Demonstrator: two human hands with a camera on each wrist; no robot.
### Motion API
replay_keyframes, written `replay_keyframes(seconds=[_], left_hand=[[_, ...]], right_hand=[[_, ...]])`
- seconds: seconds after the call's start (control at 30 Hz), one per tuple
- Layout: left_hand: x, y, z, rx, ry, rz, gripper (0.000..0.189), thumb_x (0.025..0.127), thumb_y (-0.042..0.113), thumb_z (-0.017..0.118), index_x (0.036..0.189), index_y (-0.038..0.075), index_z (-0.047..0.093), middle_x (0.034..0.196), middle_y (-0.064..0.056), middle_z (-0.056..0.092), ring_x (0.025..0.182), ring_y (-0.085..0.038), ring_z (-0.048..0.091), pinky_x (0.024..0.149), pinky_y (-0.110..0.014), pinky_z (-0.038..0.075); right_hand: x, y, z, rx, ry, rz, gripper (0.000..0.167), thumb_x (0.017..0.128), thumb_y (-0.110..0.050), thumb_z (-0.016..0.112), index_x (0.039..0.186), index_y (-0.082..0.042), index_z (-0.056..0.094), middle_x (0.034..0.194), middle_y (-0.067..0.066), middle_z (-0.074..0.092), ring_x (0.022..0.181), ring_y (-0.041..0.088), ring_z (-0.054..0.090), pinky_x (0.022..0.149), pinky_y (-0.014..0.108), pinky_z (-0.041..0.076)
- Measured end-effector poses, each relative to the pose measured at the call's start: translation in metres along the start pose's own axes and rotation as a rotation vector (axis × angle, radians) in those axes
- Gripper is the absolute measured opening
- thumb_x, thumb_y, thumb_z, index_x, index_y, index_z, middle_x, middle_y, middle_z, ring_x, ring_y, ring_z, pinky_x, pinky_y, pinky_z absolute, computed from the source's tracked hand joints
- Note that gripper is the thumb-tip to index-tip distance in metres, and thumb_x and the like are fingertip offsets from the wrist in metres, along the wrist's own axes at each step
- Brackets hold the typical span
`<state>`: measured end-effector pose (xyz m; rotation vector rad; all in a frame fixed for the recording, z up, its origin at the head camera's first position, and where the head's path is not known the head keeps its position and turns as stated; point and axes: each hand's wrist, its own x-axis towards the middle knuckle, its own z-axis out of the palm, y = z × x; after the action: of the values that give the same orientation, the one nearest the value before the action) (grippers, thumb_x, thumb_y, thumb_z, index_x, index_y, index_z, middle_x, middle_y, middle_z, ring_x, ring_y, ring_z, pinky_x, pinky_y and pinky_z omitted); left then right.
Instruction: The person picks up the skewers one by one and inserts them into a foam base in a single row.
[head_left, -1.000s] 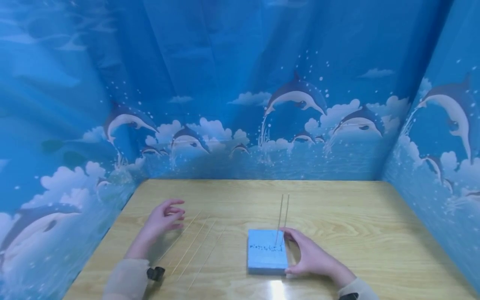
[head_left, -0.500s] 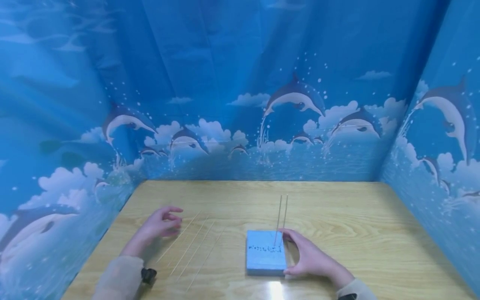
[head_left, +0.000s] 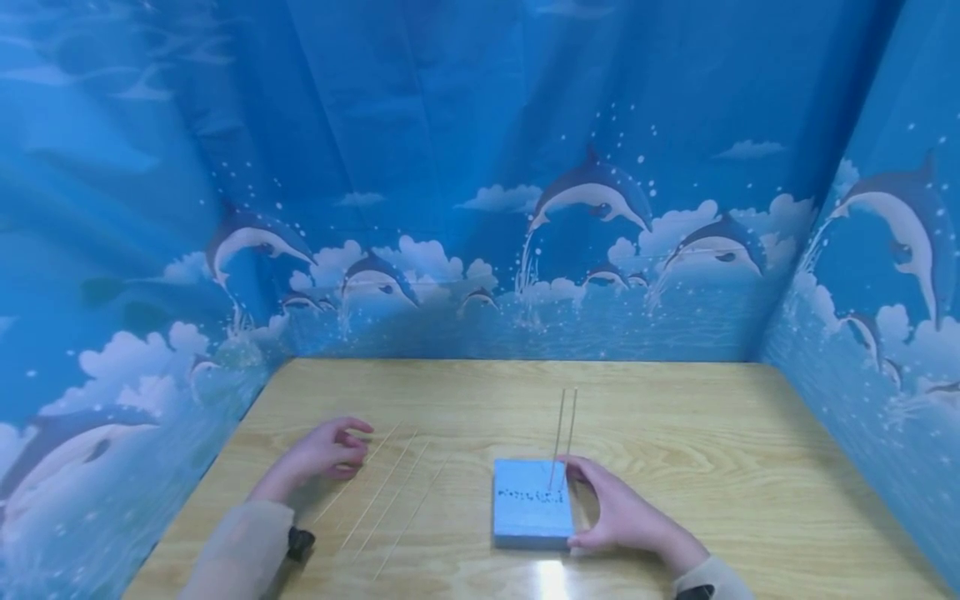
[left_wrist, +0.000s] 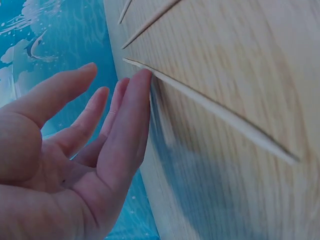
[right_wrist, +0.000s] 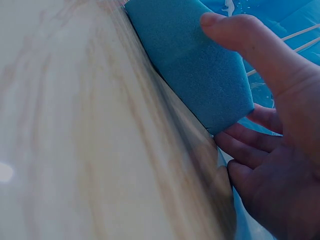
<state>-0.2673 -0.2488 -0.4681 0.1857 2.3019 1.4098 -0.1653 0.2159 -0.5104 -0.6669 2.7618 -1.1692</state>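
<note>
My right hand (head_left: 624, 514) grips a blue foam block (head_left: 531, 525) at its right side, thumb on the near face and fingers at the far corner. Dark dots or holes run across the block's top. Two thin wooden skewers (head_left: 558, 435) stand upright in it, near the right edge. On the left, my left hand (head_left: 327, 450) hovers low with loosely bent fingers and nothing in them. Several skewers (head_left: 379, 490) lie slanted on the table beside it. In the left wrist view, a fingertip (left_wrist: 144, 76) is right at the nearest skewer (left_wrist: 215, 109), close to its end.
The wood-grain table (head_left: 675, 417) is bounded at the back and sides by a blue curtain (head_left: 450, 208) printed with dolphins. Between the lying skewers and the block is a stretch of tabletop. Each wrist carries a small black device (head_left: 301, 544).
My left hand has lowered a little toward the table and the near side, its fingers bending slightly more. The right hand, the block and the skewers stay as they were.
</note>
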Motion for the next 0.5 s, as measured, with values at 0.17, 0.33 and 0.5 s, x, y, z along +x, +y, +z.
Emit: replay_keyframes(seconds=[0.17,0.33,0.5], left_hand=[[0.0032,-0.0006,0.0009,0.031,0.0,-0.01,0.049,0.088,-0.002,0.065,0.132,-0.011,0.047,0.1,-0.017,0.061,0.08,-0.019,0.065,0.074,-0.038,0.064],[0.0066,-0.0019,0.0028,0.052,0.014,-0.031,0.049,0.085,-0.005,0.066,0.131,-0.009,0.049,0.098,-0.015,0.061,0.08,-0.019,0.064,0.072,-0.037,0.063],[0.0074,-0.0004,0.0039,0.073,0.007,-0.044,0.049,0.084,-0.005,0.067,0.13,-0.007,0.052,0.097,-0.014,0.061,0.081,-0.019,0.064,0.071,-0.035,0.063]], right_hand=[[-0.0002,-0.0011,-0.0002,0.001,-0.011,-0.005,0.113,0.059,-0.048,0.09,0.148,-0.003,0.037,0.145,0.013,0.052,0.131,0.032,0.053,0.112,0.054,0.038],[-0.0007,-0.0015,-0.0001,0.004,-0.013,0.002,0.113,0.059,-0.048,0.09,0.148,-0.003,0.036,0.146,0.013,0.051,0.132,0.032,0.052,0.113,0.056,0.037],[-0.0009,-0.0016,-0.0006,0.006,-0.01,0.006,0.114,0.059,-0.049,0.089,0.148,-0.003,0.036,0.146,0.013,0.051,0.132,0.033,0.052,0.113,0.056,0.037]])
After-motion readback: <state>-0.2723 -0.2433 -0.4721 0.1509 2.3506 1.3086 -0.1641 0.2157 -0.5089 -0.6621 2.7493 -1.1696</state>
